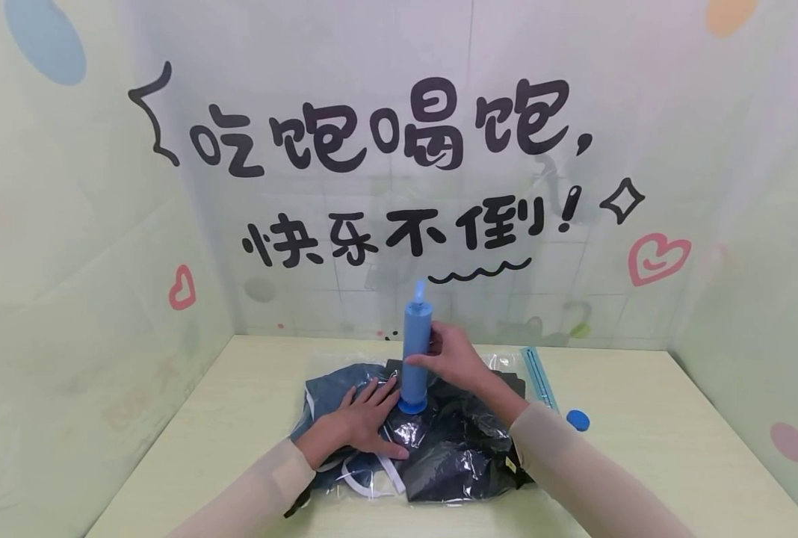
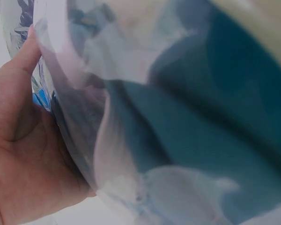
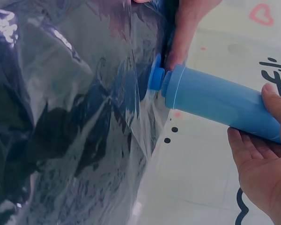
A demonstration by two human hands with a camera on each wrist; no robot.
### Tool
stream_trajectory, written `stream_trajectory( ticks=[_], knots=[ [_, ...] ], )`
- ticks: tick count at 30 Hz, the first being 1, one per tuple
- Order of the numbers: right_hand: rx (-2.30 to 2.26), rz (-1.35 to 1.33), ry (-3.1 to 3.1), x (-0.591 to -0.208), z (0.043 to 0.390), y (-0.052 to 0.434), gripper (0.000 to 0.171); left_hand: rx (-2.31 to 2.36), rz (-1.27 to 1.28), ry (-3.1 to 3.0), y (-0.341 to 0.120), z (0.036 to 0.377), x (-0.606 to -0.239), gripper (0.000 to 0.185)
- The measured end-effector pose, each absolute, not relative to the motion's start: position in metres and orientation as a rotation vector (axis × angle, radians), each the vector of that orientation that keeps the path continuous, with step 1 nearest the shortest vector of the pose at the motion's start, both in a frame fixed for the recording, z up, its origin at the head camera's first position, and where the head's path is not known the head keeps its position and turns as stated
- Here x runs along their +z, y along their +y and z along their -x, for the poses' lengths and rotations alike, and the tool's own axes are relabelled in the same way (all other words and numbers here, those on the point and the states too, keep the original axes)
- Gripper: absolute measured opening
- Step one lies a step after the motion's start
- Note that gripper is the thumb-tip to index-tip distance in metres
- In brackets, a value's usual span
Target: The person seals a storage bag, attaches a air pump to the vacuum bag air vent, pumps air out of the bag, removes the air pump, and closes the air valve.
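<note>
One blue pump (image 1: 415,332): we find it standing nearly upright on the clear bag (image 3: 136,159), which its broad foot (image 1: 412,407) meets.
Handle (image 1: 420,291): it rises from the pump's top, in line with the long axis; we judge this line from foot to handle to matter most, with neither hand on the handle and the right one nearer to it.
Right hand (image 1: 458,360): we see it reach the pump from the right, thumb and fingers curled round the upper barrel (image 3: 220,96).
Left hand (image 1: 365,422): it lies spread on the bag, left of the pump's foot, fingers long and holding nothing; whether a fingertip touches the foot, we cannot tell.
Clothing: under the shiny, creased film we make out a black heap (image 1: 456,456) in front and right of the pump, and a blue garment (image 1: 341,385) to its left.
Cap (image 1: 578,420): round and blue, it sits right of the pump, beyond a teal strip (image 1: 538,377).
Table (image 1: 231,418): we note a pale surface reaching out on both sides of the pump.
Wall (image 1: 345,45): it stands behind the pump, pale, with large black lettering (image 1: 432,123).
</note>
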State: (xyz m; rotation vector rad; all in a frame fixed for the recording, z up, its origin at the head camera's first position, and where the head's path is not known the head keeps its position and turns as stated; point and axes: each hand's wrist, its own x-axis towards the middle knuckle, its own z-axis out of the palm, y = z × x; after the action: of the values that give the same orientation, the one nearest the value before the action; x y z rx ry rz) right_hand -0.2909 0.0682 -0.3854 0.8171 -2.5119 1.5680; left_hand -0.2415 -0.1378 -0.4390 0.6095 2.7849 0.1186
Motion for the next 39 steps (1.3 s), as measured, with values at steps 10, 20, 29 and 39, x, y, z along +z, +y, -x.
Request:
stream_trajectory(
  ticks=[10, 20, 29, 39],
  knots=[
    [1.537, -0.811, -2.575, -0.389, 0.287, 0.066, 0.052, 0.109, -0.610, 2.783, -0.137, 0.243, -0.440, 0.110],
    [1.490, -0.799, -2.629, -0.395, 0.285, 0.067, 0.052, 0.087, -0.615, 2.781, -0.136, 0.242, -0.440, 0.110],
    [1.498, -0.810, -2.606, -0.400, 0.282, 0.068, 0.053, 0.157, -0.627, 2.753, -0.140, 0.246, -0.447, 0.113],
    [1.451, -0.821, -2.617, -0.401, 0.280, 0.066, 0.053, 0.163, -0.623, 2.757, -0.141, 0.247, -0.449, 0.114]
  ],
)
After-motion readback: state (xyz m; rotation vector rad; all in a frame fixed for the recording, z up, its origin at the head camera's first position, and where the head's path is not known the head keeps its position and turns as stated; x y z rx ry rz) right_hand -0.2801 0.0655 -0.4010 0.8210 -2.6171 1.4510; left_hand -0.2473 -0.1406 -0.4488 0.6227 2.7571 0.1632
